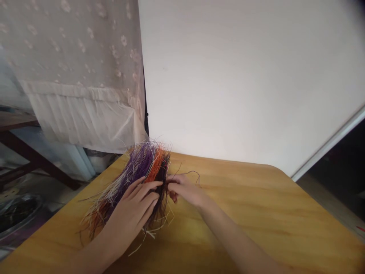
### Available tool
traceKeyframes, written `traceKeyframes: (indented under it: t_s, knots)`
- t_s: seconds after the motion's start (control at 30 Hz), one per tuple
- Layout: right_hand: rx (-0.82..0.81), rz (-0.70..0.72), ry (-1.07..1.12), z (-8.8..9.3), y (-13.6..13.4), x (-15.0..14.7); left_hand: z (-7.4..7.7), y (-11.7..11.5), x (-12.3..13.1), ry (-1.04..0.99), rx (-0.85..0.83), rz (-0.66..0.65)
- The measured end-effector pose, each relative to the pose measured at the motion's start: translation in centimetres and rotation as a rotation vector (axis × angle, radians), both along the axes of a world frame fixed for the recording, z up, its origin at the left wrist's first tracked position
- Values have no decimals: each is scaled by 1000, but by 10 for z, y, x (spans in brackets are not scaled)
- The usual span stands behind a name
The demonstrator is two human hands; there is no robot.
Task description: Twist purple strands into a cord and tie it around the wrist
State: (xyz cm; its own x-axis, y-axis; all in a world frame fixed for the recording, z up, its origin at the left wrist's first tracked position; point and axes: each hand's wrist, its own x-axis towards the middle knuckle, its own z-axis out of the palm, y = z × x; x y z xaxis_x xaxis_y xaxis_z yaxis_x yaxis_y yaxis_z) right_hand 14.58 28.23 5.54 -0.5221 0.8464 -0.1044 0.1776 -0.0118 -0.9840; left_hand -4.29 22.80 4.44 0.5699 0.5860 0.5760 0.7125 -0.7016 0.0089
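Observation:
A thick mass of thin, straw-like strands (139,160) lies on the wooden table, with purple, orange, dark and pale bands side by side. Its loose ends stick out at the back and front. My left hand (139,201) rests on the strands with its fingers stretched out across the dark band. At the right edge of the mass, my right hand (179,188) is closed in a pinch, fingertips close to those of my left. A thin dark strand (192,172) curves out from my right hand; the fingertips' exact hold is partly hidden.
The yellowish wooden table (242,205) has a rounded far corner and meets a white wall (242,76). A floral curtain (85,49) hangs at the back left. Beyond the table's left edge are a dark wooden frame (37,160) and a basin (23,213).

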Motion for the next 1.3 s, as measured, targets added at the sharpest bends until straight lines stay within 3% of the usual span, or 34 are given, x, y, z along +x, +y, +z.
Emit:
traceKeyframes:
  t_s: [0.17,0.3,0.63,0.8,0.93,1.07,1.3]
  knots:
    - [-97,33,48,6,-1,5,-8,1,1,21,107,-6]
    - [-114,42,52,8,1,9,-5,-2,3,41,148,-8]
    - [-110,-123,-134,-26,0,-7,1,-16,18,80,50,-222]
    - [-6,-90,-186,-19,-7,-9,6,-16,6,-85,-182,-125]
    - [134,-111,-239,-11,-17,-15,7,-5,0,-147,-206,-15]
    - [245,-129,-251,-2,-28,-17,6,5,2,-57,-218,-10]
    - [212,-169,-96,2,-32,-14,-4,16,-8,-21,-169,83]
